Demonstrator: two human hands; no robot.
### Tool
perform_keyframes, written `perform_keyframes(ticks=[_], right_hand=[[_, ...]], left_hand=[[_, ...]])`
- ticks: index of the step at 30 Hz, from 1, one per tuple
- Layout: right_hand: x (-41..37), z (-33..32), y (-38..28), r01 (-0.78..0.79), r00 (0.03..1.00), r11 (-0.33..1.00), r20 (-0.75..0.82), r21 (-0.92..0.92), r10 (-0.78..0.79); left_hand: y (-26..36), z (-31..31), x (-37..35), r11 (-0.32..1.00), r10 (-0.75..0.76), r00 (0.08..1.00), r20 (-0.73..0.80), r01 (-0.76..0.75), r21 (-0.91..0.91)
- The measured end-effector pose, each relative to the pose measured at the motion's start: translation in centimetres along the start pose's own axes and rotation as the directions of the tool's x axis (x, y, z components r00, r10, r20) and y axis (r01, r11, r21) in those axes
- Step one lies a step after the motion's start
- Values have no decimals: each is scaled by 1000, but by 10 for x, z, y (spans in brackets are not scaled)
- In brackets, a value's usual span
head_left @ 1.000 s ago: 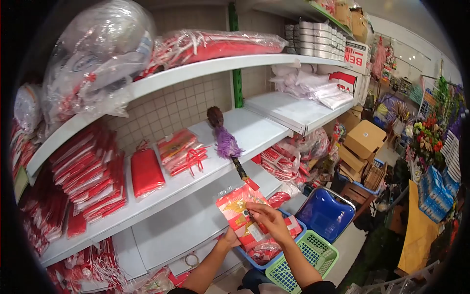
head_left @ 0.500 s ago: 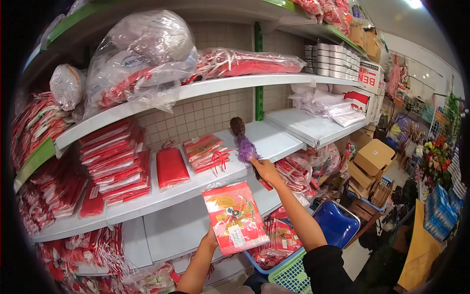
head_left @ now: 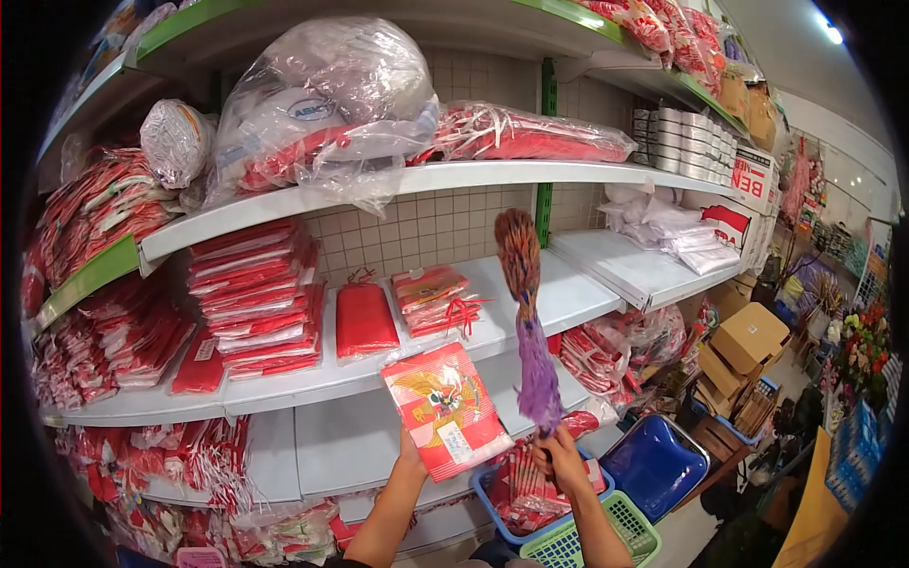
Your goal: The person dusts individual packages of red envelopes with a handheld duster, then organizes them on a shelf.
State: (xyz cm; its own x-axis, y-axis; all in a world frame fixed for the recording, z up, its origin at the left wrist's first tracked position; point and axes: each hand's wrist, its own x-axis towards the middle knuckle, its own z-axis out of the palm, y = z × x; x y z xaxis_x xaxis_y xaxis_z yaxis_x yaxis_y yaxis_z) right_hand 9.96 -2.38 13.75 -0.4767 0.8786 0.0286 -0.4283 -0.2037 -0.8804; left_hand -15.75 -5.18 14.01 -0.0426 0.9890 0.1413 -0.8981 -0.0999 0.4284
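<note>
A flat red and white package with a gold bird print and a white label is gripped at its lower left edge by my left hand. My right hand is closed round the handle end of a feather duster, purple near the hand and brown at the tip. The duster stands upright in front of the middle shelf. Behind the package, a red packet and a small pile of printed packets lie on that shelf.
Tall stacks of red and white packets fill the left of the shelf. Below my hands are a blue basket with packets and a green basket. A blue stool and cardboard boxes stand at the right.
My right hand has drawn back and down from the shelf, and the duster now points up, away from the shelf surface. The package has tilted slightly. The view has shifted a little.
</note>
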Motion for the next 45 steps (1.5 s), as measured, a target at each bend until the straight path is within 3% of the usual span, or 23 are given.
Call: perform_keyframes(ticks=[3, 6, 9, 10, 11, 12, 14, 16, 17, 24, 26, 27, 28, 31, 32, 33, 34, 36, 38, 39, 41, 42, 45], right_hand=[[-25, -8, 36, -33, 975, 852, -203, -523, -87], [-62, 23, 26, 122, 986, 692, 10, -712, -164], [-74, 38, 17, 187, 973, 624, 56, -758, -224], [-72, 34, 25, 127, 976, 653, -22, -747, -215], [-69, 24, 38, 67, 974, 679, -99, -731, -203], [-66, 21, 45, 8, 966, 703, -176, -711, -189], [-64, 16, 55, 80, 977, 673, -76, -735, -199], [-70, 27, 42, 157, 986, 582, 90, -798, -143], [-72, 35, 32, 212, 976, 594, 133, -776, -175], [-63, 50, 24, -7, 975, 736, -169, -677, -146], [-69, 52, 25, 155, 980, 655, 33, -740, -195], [-73, 54, 23, 195, 978, 654, 94, -731, -187], [-74, 55, 22, 235, 972, 654, 154, -719, -179], [-67, 33, 39, 156, 965, 682, -36, -714, -258], [-65, 25, 47, 124, 950, 701, -121, -703, -288], [-69, 32, 39, 17, 958, 828, -228, -560, -174], [-73, 33, 37, 70, 969, 761, -139, -645, -206], [-78, 33, 33, 188, 970, 602, 49, -776, -239], [-82, 28, 32, 255, 962, 460, 177, -850, -206], [-84, 28, 31, 291, 954, 385, 238, -876, -181], [-85, 37, 23, 127, 982, 589, 18, -798, -187], [-86, 41, 20, 49, 981, 679, -93, -732, -171], [-75, 10, 49, 96, 953, 554, -85, -827, -291]], left_hand=[[-2, 7, 5, 998, 51, 999, 16, -51, -29], [-2, 4, 11, 993, 54, 987, 152, -37, -112], [-1, 19, 3, 999, 38, 993, 116, -34, -34], [0, 21, 0, 999, 33, 994, 101, -32, -8], [0, 6, 3, 993, 26, 963, 269, 6, -119], [0, 10, 0, 998, 22, 977, 213, -8, -65], [-2, 23, -5, 999, 23, 995, 102, -28, 43], [0, 2, -1, 980, 7, 952, 305, 55, -193], [-1, -8, 0, 989, 16, 965, 260, 24, -149], [-2, 12, -10, 998, 44, 993, 111, -47, 28], [-3, -21, 2, 977, -4, 899, 438, 97, -192], [-3, -10, -2, 986, 68, 993, 102, -51, -156], [-1, 6, -8, 981, 157, 957, -242, -179, -70], [18, 26, -6, 975, 150, 946, 287, -95, -199], [16, 47, -8, 969, 245, 969, -8, -245, -18], [18, 58, -8, 968, 250, 968, -14, -250, -34], [19, 63, -7, 965, 257, 966, -18, -257, -49], [22, 13, 13, 959, 220, 919, 329, -142, -244], [5, -61, 38, 945, 327, 942, -73, -328, -3], [11, -53, 33, 888, 421, 907, 19, -416, 195], [20, -28, 23, 896, 422, 893, 159, -437, 81], [24, 12, 17, 923, 362, 908, 208, -318, -217], [26, 41, 10, 936, 330, 917, 226, -285, -208]])
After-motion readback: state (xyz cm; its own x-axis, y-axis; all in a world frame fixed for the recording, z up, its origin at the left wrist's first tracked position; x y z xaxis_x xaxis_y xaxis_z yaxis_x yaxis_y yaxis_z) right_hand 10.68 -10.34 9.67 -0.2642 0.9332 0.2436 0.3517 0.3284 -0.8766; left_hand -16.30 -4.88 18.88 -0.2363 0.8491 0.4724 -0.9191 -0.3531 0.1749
